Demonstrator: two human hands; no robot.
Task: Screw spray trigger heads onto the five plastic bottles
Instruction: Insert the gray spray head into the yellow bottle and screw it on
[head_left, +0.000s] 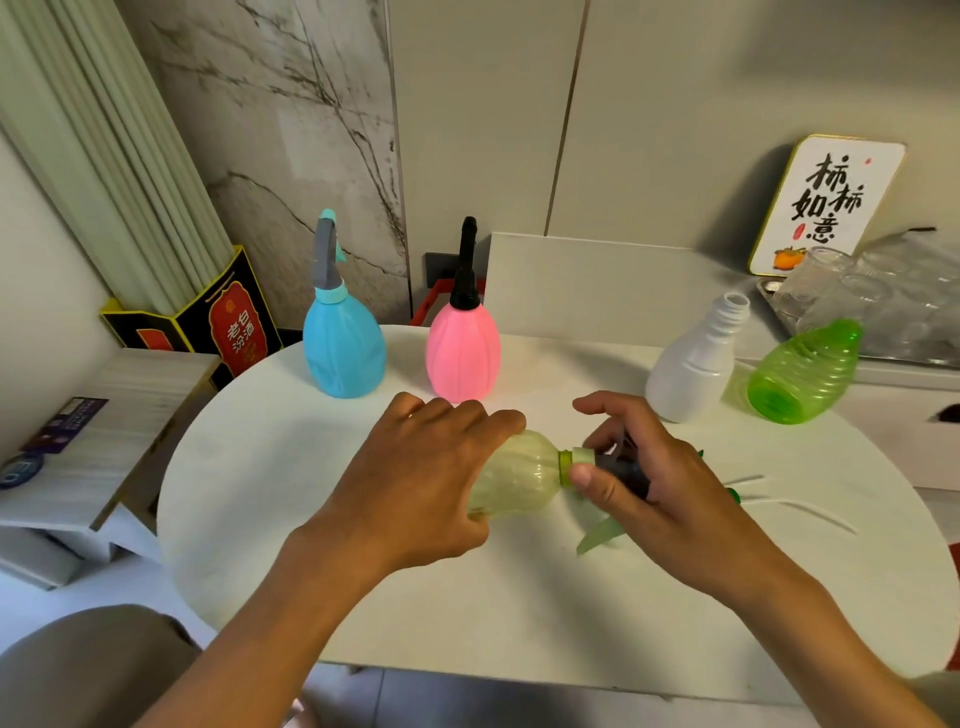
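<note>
We hold a pale yellow-green ribbed bottle (519, 480) on its side above the middle of the white table (260, 493), neck pointing right. Our left hand (415, 483) wraps its body, fingers curled over the top. Our right hand (639, 478) grips a dark grey trigger head (621, 467) at the bottle's mouth, thumb and fingers clamped round its light green collar (582, 457), which sits against the neck. A translucent green lever (597, 538) sticks out below our right hand.

Toward the far edge stand a blue bottle (343, 348) with a grey and teal trigger head (327, 254) fitted, and beside it a pink bottle (462, 353) with a black trigger head (466, 265) fitted. Near the far right edge a white bottle (693, 364) stands with its threaded neck bare, and just beside it a bright green ribbed bottle (802, 371) lies tilted, also without a head.

The table is oval and matte. Behind it are a marble-patterned wall panel (291, 130), a framed calligraphy sign (826, 202) and a bag of clear plastic cups (883, 291); at the far left a black and red box (228, 317) holds pale rods.
</note>
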